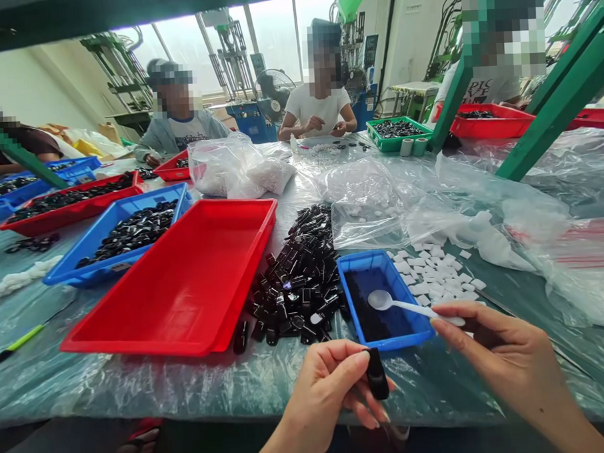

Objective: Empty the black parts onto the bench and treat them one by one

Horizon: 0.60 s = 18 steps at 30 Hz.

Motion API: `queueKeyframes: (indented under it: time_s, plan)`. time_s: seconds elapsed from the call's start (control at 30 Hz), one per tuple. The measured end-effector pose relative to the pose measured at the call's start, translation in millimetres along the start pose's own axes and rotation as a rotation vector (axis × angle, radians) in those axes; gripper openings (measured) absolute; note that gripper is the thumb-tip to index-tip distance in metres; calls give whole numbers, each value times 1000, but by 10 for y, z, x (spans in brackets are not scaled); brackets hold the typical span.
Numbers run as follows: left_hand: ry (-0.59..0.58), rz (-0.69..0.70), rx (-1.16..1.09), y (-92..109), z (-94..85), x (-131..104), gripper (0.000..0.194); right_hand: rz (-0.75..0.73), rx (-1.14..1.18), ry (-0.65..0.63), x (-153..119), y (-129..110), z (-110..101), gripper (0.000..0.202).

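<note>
Head view gives me two hands of my own: the left hand (333, 385) pinches one small black cap (376, 375) between thumb and fingers, upright, and the right hand (508, 358) grips one white spoon (400, 304) by the end of its handle. The bowl of the spoon hangs over the small blue tray (387, 346), which lies just beyond both hands and between them; inside I see only something dark, and I cannot tell what it is. The cap is just before the near rim of this tray and well apart from the spoon bowl. Beyond the left hand lies a pile of black caps (299, 280), too many to count, and beside it one empty red tray (184, 285). Beyond the right hand are scattered white pieces (434, 274), partly under clear plastic bags (481, 205). The counter (63, 377) is covered with plastic film. Across it I count four persons, two of them cut off by green frame bars.
</note>
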<state>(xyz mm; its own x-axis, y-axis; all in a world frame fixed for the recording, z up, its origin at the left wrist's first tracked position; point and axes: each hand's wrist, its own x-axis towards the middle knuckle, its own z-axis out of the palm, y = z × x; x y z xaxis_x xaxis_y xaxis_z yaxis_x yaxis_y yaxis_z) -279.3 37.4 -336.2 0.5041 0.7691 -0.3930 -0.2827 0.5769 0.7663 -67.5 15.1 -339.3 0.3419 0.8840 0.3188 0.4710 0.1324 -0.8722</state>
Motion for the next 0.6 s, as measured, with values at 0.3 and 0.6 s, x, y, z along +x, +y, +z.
queueKeyframes:
  time_s: [0.3, 0.6]
  plan:
    - [-9, 20, 9, 4, 1, -2, 32, -49, 15, -193, 260, -185, 101, 18]
    - [25, 44, 54, -39, -9, -18, 31, -34, -71, -299, 375, -252, 231, 24]
